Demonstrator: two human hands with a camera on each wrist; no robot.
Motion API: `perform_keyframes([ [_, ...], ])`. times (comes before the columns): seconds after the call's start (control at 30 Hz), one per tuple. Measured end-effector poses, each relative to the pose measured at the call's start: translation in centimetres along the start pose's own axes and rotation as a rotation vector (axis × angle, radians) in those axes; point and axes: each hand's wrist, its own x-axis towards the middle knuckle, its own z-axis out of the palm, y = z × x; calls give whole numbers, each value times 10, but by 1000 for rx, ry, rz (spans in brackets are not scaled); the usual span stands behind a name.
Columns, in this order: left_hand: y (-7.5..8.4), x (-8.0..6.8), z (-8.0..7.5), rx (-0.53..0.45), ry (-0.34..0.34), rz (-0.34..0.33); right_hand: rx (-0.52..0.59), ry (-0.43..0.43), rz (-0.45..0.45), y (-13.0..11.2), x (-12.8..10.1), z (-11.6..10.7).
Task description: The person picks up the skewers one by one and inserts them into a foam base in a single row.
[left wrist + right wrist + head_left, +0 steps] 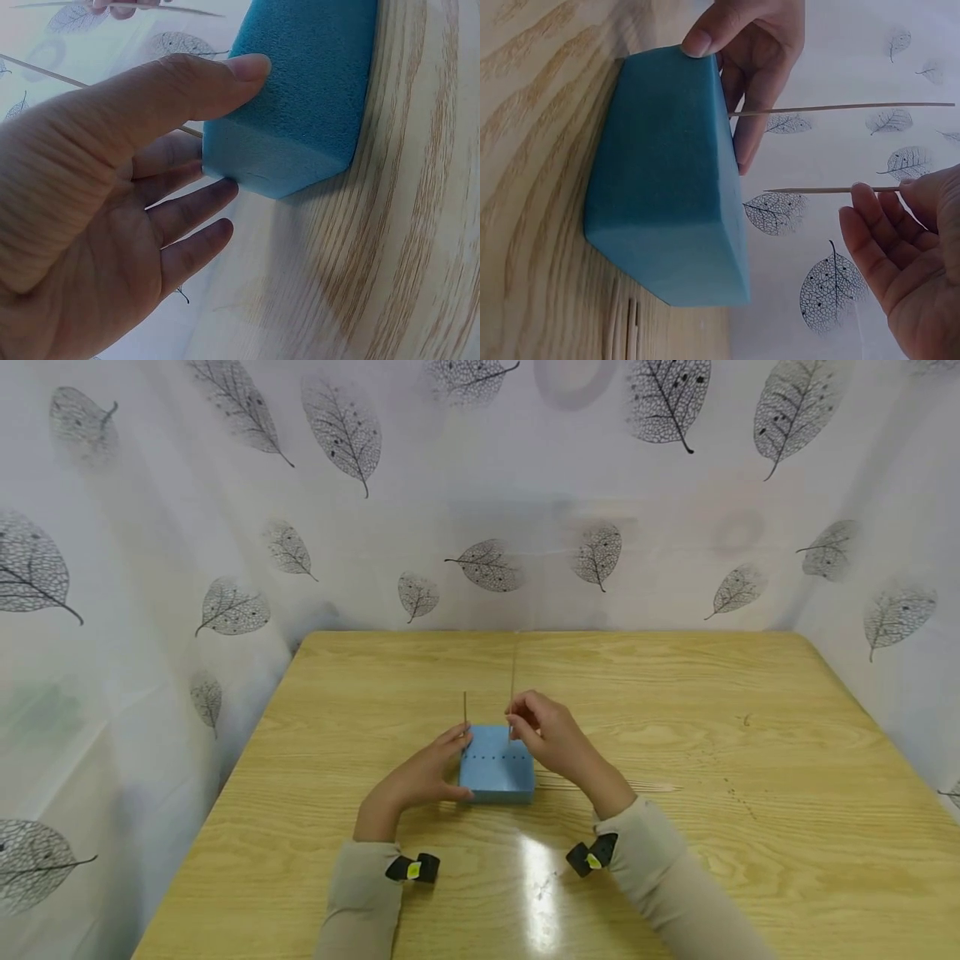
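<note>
A light blue foam block (495, 777) sits on the table with a row of small dark holes across its top. My left hand (423, 772) holds the block at its left side, thumb on the near face and fingers around the side. One thin wooden skewer (840, 107) stands upright in the block's top, by the left fingers. Above the block, my right hand (553, 737) pinches a second skewer (810, 190) between thumb and fingertips. In the right wrist view its pointed end faces the block's top and is apart from it.
Several loose skewers (622, 784) lie on the wooden table (360, 693) to the right of the block, partly under the right forearm. A white curtain (510, 468) with leaf prints hangs behind the table and along its sides.
</note>
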Motion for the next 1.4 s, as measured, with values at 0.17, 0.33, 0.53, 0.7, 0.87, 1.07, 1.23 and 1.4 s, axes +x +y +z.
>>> perform_keyframes([
  [0.17, -1, 0, 0, -22, 0, -7, 9, -12, 6, -1, 2, 7],
  [0.33, -1, 1, 1, -24, 5, -8, 16, -16, -7, -2, 6, 14],
  [0.53, -3, 1, 1, -51, -4, -13, 32, -33, -8, -4, 10, 23],
  [0.7, -4, 1, 1, -72, -9, -6, 40, -42, -13, -4, 10, 27],
  [0.87, -3, 1, 0, -63, -9, -1, 46, -49, -28, -3, 12, 31],
  [1.07, -3, 0, 0, -66, -7, 7, 35, -59, -31, -1, 12, 34],
  [1.23, -2, -1, -1, -72, -8, 12, 25, -77, -26, 1, 10, 38],
  [1.4, -3, -1, -1, -66, -9, 16, 12, -104, -12, 3, 9, 41],
])
